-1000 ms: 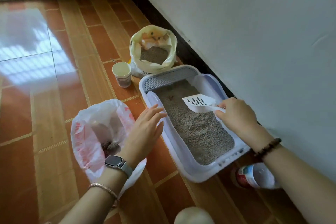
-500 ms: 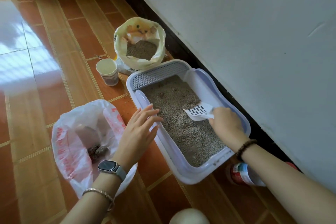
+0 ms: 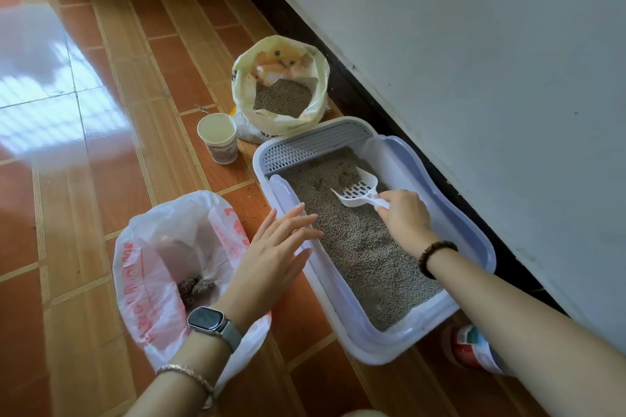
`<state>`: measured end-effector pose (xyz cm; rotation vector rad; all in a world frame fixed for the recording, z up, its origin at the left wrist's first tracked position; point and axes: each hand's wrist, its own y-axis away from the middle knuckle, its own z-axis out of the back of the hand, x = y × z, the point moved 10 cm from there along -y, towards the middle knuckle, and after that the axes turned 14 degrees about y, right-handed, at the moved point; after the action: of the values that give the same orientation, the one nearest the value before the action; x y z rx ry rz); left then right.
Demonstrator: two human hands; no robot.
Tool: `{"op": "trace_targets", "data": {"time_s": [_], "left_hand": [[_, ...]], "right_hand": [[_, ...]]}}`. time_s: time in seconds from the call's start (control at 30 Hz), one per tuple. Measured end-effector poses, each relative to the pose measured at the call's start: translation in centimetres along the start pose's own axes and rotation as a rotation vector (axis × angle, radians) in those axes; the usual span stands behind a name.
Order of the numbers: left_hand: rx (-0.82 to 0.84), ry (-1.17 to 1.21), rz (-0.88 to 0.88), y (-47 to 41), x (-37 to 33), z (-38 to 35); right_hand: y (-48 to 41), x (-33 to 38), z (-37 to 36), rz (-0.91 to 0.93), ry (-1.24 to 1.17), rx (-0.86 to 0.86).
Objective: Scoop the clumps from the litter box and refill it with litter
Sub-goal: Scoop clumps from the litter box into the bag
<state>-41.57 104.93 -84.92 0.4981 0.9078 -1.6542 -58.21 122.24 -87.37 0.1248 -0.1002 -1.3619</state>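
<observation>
1. Head view: a person's right hand (image 3: 403,217) curls round the handle of a white slotted scoop (image 3: 359,191), whose blade points at the far end of the litter box (image 3: 389,347).
2. The lavender box lies on the tiled floor (image 3: 135,112) against the wall (image 3: 474,44), with grey litter (image 3: 366,257) spread across its bottom; the scoop hangs low over the far half.
3. The left hand (image 3: 274,254) is flat, fingers straight and slightly spread, fingertips over the box's left rim; whether they touch it cannot be told.
4. A white plastic bag (image 3: 142,281) with red print stands open just left of the box, dark clumps (image 3: 194,286) inside.
5. Beyond the box, a yellow litter bag (image 3: 321,74) stands open with a paper cup (image 3: 218,139) beside it.
6. A red-labelled container (image 3: 471,349) lies by the box's near corner.
</observation>
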Motion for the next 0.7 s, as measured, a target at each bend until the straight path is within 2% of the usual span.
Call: {"op": "trace_targets", "data": {"time_s": [0.2, 0.37, 0.7], "left_hand": [[-0.006, 0.03, 0.028, 0.2, 0.1, -0.1], [0.007, 0.024, 0.041, 0.3, 0.2, 0.1], [-0.01, 0.017, 0.028, 0.0, 0.2, -0.2]], "right_hand": [[-2.8, 2.7, -0.1, 0.041, -0.017, 0.033], [-3.5, 4.3, -1.0, 0.065, -0.11, -0.01], [0.2, 1.3, -0.5, 0.092, -0.265, -0.017]]}}
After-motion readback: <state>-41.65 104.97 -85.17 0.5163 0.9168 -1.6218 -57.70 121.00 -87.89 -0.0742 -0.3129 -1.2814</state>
